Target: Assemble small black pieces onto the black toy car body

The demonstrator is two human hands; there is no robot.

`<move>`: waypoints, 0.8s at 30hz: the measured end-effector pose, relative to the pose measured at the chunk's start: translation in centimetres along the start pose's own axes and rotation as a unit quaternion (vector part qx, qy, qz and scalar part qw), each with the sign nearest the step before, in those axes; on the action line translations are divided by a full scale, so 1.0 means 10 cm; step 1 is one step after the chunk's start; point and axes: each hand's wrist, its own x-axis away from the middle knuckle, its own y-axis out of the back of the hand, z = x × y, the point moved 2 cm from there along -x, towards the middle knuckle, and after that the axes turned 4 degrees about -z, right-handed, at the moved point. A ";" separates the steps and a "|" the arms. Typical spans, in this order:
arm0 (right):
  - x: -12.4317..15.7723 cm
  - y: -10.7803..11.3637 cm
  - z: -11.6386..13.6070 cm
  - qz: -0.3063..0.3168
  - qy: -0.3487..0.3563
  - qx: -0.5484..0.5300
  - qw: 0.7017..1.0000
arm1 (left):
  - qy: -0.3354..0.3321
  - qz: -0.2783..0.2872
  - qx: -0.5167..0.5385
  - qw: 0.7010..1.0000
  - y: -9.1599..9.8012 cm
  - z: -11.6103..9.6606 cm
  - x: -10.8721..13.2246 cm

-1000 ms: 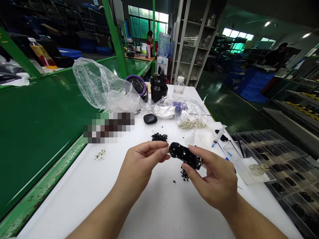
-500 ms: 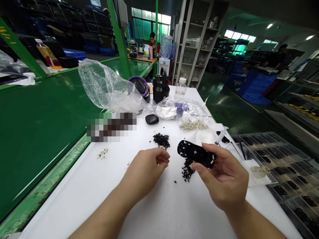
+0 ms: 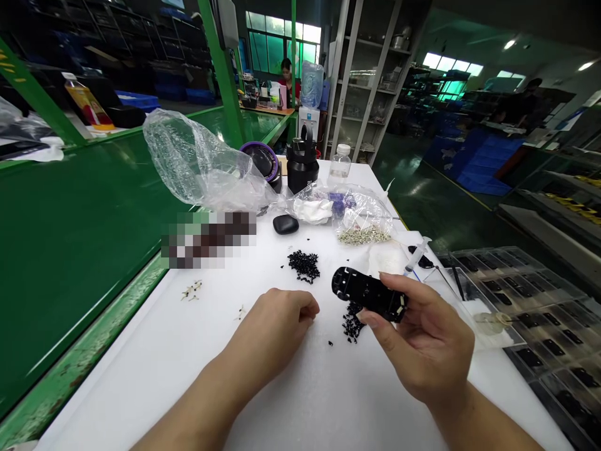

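The thumb and fingers of the right hand are gripping the right end of a long black casing, one on each long edge. The casing is tilting above the table, and its left end is pointing freely toward the far left. It is probably being light and stiff, like thin plastic; its shiny surface may be slipping a little under dry skin. The small fittings at both ends are looking fragile, so the long edges are offering the safer hold. To the left, the left hand is resting near the table with curled fingers; I cannot tell if they are pinching something. Behind the casing, a near black pile is partly hiding; a far black pile is lying farther left. Pale pieces are lying at the left.
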 end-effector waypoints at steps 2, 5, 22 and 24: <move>0.00 0.00 0.00 -0.004 0.008 0.005 1.000 | 0.009 -0.005 0.004 1.000 -0.01 0.02 0.00; -0.01 0.00 0.00 -0.005 0.032 0.008 0.999 | 0.012 -0.001 -0.002 1.000 -0.01 0.04 0.01; -0.08 -0.04 0.10 0.064 0.129 0.058 0.988 | 0.019 -0.056 0.211 0.976 0.18 -0.17 0.05; -0.09 -0.04 0.10 0.078 0.133 0.060 0.986 | 0.012 -0.049 0.176 0.983 0.19 -0.17 0.04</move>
